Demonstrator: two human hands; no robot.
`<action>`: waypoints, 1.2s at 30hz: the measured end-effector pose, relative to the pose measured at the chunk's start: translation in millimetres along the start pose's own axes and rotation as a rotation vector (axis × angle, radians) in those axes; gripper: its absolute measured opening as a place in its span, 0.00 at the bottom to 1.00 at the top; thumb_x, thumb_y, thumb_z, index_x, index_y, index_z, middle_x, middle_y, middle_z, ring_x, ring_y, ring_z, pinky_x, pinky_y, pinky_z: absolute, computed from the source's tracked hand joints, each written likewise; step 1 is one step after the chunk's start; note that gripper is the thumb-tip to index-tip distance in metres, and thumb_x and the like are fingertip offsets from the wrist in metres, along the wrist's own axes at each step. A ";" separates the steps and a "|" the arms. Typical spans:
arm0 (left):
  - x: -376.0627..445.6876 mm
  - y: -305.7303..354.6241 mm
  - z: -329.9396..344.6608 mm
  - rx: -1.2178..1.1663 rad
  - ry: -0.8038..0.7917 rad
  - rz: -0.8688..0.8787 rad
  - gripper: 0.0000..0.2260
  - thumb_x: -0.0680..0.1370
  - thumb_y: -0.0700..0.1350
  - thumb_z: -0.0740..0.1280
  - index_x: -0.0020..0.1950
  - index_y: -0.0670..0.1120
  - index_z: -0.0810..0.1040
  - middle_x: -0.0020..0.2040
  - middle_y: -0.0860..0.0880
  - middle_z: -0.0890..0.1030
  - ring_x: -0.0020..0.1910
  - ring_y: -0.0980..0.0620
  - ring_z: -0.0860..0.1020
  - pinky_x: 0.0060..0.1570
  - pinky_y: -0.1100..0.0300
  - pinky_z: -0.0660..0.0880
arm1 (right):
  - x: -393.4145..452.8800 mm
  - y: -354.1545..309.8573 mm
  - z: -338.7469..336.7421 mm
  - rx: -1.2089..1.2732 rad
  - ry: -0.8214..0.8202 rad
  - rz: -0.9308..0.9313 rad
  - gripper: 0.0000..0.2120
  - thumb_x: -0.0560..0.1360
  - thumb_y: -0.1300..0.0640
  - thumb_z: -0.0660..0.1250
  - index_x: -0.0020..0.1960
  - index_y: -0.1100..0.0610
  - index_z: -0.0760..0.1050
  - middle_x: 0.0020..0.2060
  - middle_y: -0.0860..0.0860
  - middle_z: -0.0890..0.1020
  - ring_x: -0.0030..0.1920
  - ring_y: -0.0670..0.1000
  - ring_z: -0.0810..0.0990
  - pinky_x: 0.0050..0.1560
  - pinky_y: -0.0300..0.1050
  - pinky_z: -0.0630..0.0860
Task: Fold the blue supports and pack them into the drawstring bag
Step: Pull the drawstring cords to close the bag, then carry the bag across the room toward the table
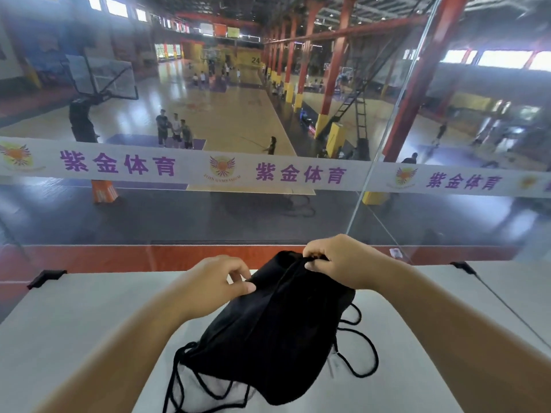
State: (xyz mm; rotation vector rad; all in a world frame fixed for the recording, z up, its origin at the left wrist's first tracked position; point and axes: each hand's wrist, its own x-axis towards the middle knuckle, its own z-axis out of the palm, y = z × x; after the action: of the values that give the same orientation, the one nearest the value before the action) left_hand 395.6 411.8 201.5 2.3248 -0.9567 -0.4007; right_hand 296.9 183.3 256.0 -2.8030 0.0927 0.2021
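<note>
black cloth of the drawstring bag [277,332] lies on the white table [74,317], long axis running from its far mouth back toward the person; left hand [214,281] pinches the mouth's left edge, right hand [343,260] grips the far rim, fingers clenched on fabric; cords [362,350] trail loose on both sides; no blue supports in view, perhaps already inside; both hands sit at the mouth, equally near

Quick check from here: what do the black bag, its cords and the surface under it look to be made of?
The drawstring bag, pinched by the left hand and right hand, looks like thin matte black fabric: it drapes and creases softly. Its near corner seems sheer mesh, since the pale surface shows through. The cords look like round braided black string. The tabletop looks smooth, hard and white, possibly laminate.
</note>
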 end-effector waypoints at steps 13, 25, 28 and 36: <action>-10.7 106.1 40.1 0.149 -0.125 0.205 0.07 0.76 0.57 0.65 0.50 0.57 0.78 0.48 0.60 0.78 0.45 0.60 0.77 0.51 0.62 0.76 | -166.6 48.3 -19.3 0.082 0.298 0.300 0.09 0.76 0.57 0.60 0.39 0.48 0.73 0.32 0.47 0.76 0.33 0.48 0.73 0.37 0.44 0.71; -81.9 261.4 183.6 0.342 -0.344 0.465 0.08 0.76 0.58 0.64 0.50 0.57 0.77 0.49 0.59 0.76 0.46 0.60 0.74 0.47 0.61 0.72 | -433.8 97.3 1.2 0.049 0.418 0.595 0.06 0.78 0.55 0.61 0.47 0.53 0.76 0.39 0.45 0.77 0.39 0.47 0.74 0.37 0.39 0.69; -105.0 310.9 229.0 0.354 -0.418 0.557 0.09 0.77 0.58 0.63 0.52 0.56 0.76 0.49 0.58 0.76 0.47 0.59 0.74 0.48 0.61 0.71 | -507.8 108.2 13.0 0.039 0.430 0.697 0.06 0.79 0.54 0.60 0.46 0.51 0.75 0.39 0.46 0.76 0.41 0.48 0.75 0.37 0.39 0.69; -169.5 450.8 351.2 0.345 -0.615 0.827 0.08 0.75 0.56 0.65 0.49 0.54 0.78 0.49 0.56 0.77 0.48 0.56 0.76 0.52 0.56 0.75 | -694.6 120.6 54.4 0.036 0.490 1.023 0.11 0.78 0.55 0.61 0.37 0.52 0.69 0.35 0.47 0.74 0.38 0.51 0.74 0.34 0.39 0.66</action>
State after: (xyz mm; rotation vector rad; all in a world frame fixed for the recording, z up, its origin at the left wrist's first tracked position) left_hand -131.8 134.4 215.4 1.8442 -2.3020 -0.6350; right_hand -406.8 115.5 271.0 -2.4266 1.5929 -0.2627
